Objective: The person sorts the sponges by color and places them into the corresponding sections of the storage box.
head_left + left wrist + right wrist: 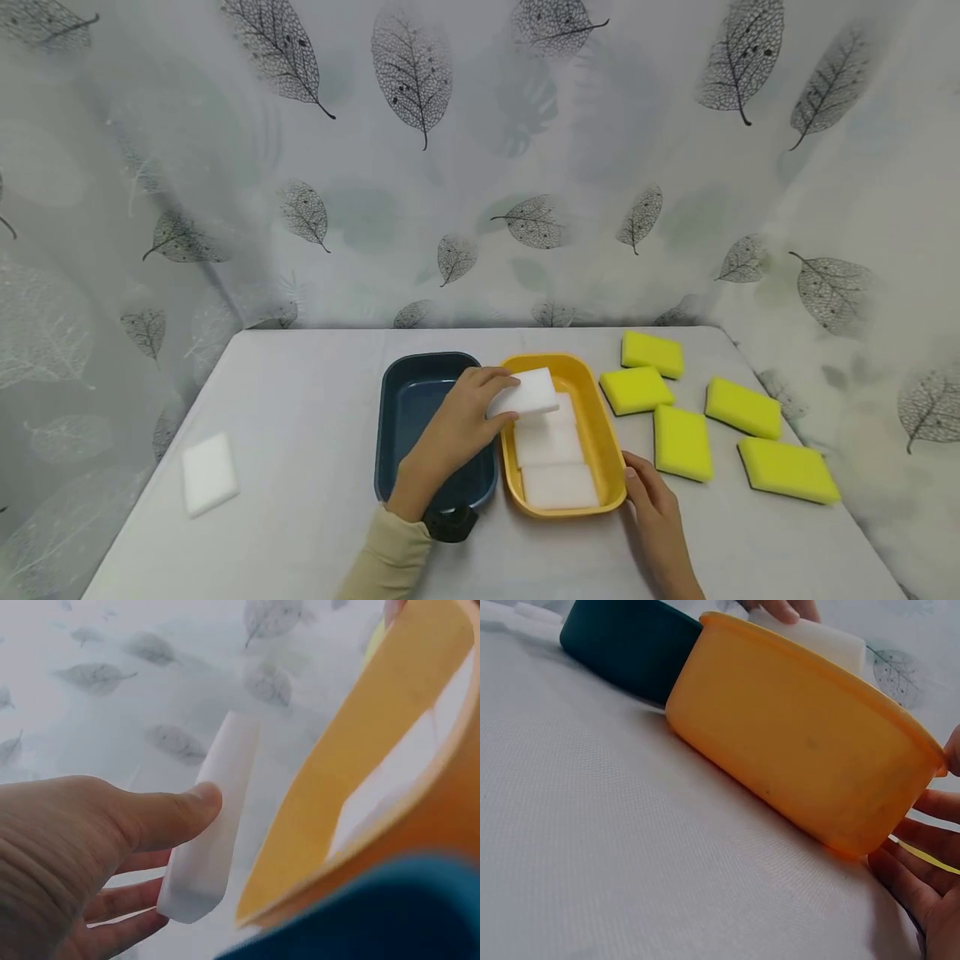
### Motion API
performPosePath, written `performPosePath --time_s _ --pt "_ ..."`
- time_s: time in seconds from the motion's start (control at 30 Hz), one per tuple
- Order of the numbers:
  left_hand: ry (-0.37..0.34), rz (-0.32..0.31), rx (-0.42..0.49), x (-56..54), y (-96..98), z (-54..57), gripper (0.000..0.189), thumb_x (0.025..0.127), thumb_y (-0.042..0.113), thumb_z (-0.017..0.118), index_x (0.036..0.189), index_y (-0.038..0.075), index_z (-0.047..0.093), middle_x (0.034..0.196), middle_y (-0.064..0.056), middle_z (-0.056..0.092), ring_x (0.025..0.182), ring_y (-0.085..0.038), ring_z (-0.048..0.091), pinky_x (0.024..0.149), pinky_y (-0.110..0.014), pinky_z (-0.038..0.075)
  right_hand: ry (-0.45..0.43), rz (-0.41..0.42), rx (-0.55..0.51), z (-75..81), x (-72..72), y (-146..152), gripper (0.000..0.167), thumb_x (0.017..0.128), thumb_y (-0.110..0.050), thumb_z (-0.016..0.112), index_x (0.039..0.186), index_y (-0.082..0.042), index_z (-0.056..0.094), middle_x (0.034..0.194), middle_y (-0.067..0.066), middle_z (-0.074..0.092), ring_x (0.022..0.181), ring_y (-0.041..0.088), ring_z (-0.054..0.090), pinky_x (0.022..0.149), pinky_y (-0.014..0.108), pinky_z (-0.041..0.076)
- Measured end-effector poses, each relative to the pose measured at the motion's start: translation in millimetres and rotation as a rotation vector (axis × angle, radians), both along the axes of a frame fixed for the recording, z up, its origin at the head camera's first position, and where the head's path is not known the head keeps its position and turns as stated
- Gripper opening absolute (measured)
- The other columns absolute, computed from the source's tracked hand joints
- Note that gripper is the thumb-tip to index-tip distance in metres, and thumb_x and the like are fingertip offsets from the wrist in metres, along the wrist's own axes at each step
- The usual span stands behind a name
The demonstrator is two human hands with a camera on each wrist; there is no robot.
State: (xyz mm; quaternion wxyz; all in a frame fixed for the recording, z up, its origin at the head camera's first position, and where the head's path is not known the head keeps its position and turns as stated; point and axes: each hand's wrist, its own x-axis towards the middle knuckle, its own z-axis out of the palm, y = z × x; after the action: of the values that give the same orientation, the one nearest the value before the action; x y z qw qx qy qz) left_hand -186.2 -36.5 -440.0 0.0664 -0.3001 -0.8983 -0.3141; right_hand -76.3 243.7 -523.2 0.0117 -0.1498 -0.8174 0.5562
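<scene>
My left hand [467,415] pinches a white sponge [528,392] over the far left part of the yellow tub [596,408]. In the left wrist view the thumb presses one face of the white sponge [214,817], with fingers behind it. More white sponges [558,486] lie flat inside the tub. At the tub's near right corner is my right hand [658,512], its thumb by the rim. The right wrist view shows fairly straight, spread fingers [907,874] against the outer wall of the yellow tub [795,742].
A dark blue tub [397,417] stands left of the yellow one, partly behind my left forearm. Far left on the white table [300,467] lies a single white sponge [210,475]. Several yellow sponges with dark undersides [682,442] are spread at the right. Leaf-patterned cloth [480,167] hangs behind.
</scene>
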Motion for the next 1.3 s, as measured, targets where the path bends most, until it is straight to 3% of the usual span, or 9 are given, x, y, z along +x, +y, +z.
performPosePath --time_s 0.47,0.93,1.3 --pt "-0.081 -0.028 -0.139 0.0 41.5 -13.0 0.046 0.1 0.027 0.072 0.142 0.013 0.061 0.148 -0.006 0.059 0.138 -0.023 0.055 0.116 -0.038 0.047 0.029 0.002 0.011 -1.0 1.3 -1.3 0.056 0.112 -0.048 0.04 0.149 -0.008 0.052 0.149 0.014 0.058 0.107 -0.011 0.058 0.088 0.011 0.052" --pt "0.056 0.0 -0.326 -3.5 55.4 -25.9 0.044 0.095 0.033 0.077 0.134 0.016 0.068 0.135 -0.003 0.068 0.122 -0.021 0.067 0.106 -0.038 0.053 0.059 0.0 0.022 -2.2 1.6 -0.5 0.054 0.112 -0.046 0.04 0.147 -0.008 0.054 0.146 0.012 0.06 0.107 -0.01 0.059 0.088 0.012 0.053" --pt "0.068 0.015 -0.399 1.5 58.7 -30.3 0.042 0.094 0.035 0.078 0.132 0.018 0.068 0.133 0.0 0.07 0.123 -0.019 0.066 0.106 -0.038 0.048 0.044 0.008 0.01 -1.1 0.5 -0.5 0.055 0.111 -0.049 0.04 0.148 -0.009 0.053 0.147 0.012 0.059 0.108 -0.009 0.059 0.089 0.012 0.053"
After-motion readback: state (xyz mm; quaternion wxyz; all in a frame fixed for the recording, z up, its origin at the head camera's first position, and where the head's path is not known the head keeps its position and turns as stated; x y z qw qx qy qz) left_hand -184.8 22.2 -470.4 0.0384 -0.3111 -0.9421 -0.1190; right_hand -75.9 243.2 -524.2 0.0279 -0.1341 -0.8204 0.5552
